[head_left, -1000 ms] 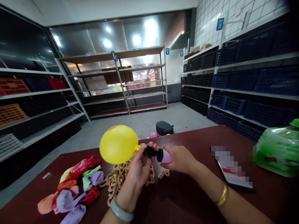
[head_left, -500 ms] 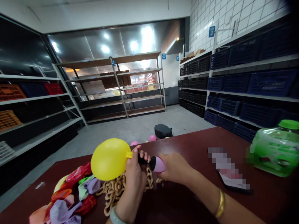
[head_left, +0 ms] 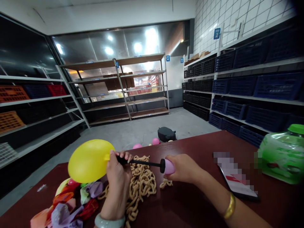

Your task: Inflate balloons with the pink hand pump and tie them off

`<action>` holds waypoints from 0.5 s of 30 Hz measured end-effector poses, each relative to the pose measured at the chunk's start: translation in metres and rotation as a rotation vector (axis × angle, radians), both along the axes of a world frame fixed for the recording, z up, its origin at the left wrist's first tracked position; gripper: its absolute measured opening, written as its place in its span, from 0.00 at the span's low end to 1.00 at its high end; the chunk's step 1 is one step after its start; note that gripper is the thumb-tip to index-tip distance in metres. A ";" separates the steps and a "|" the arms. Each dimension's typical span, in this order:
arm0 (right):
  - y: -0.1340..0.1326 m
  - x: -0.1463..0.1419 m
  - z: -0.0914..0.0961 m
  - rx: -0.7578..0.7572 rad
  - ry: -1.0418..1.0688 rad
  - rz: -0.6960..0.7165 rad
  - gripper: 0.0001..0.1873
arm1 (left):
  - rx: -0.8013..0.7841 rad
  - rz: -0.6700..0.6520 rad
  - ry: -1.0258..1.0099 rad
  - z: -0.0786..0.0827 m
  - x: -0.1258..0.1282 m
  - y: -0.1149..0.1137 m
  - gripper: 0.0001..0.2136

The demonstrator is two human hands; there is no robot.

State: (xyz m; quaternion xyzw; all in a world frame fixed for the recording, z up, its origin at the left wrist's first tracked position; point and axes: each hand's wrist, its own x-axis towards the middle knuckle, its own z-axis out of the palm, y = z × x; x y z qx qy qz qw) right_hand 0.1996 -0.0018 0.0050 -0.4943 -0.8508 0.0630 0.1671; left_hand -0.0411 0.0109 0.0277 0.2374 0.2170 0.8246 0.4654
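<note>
A hand pump is held by both hands, over a dark red table. Its black body is wrapped by the left hand, with those fingers curled shut around it. Its round pink end is gripped by the right hand, with the fingers bent over it. Between the two sets of fingers, the thin black rod is pulled out long and can be seen.

A big yellow balloon is seen just left of the left fingers. It is round and full of air. Its neck is placed right by the left thumb, at the tip of the pump, but whether it is pinched there cannot be told.

Floppy balloons of many colors are heaped to the left of the left fingers, lower down than the yellow one. Tan rings are piled under the rod, between the fingers of both hands, and a few are set apart, just below the right fingers.

To the right of the right fingers, a phone is laid flat, with a green bottle stood past it. Far beyond all the fingers, shelves are seen.
</note>
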 end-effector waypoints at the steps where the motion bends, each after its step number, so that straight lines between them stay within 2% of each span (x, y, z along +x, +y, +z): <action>1: -0.001 -0.002 -0.001 -0.005 -0.002 0.004 0.20 | -0.010 -0.006 0.000 -0.003 0.008 -0.001 0.15; 6: -0.004 -0.013 -0.003 -0.011 0.008 -0.008 0.20 | -0.048 -0.070 0.019 -0.024 0.056 -0.008 0.15; 9: -0.006 -0.020 -0.002 -0.011 0.030 0.000 0.20 | -0.062 -0.132 0.041 -0.029 0.074 -0.014 0.16; 12: -0.009 -0.024 -0.001 0.006 0.031 -0.012 0.19 | -0.045 -0.154 0.050 -0.027 0.078 -0.017 0.16; 15: -0.008 -0.023 -0.001 0.024 0.003 -0.029 0.18 | -0.009 -0.137 0.065 -0.020 0.067 -0.013 0.15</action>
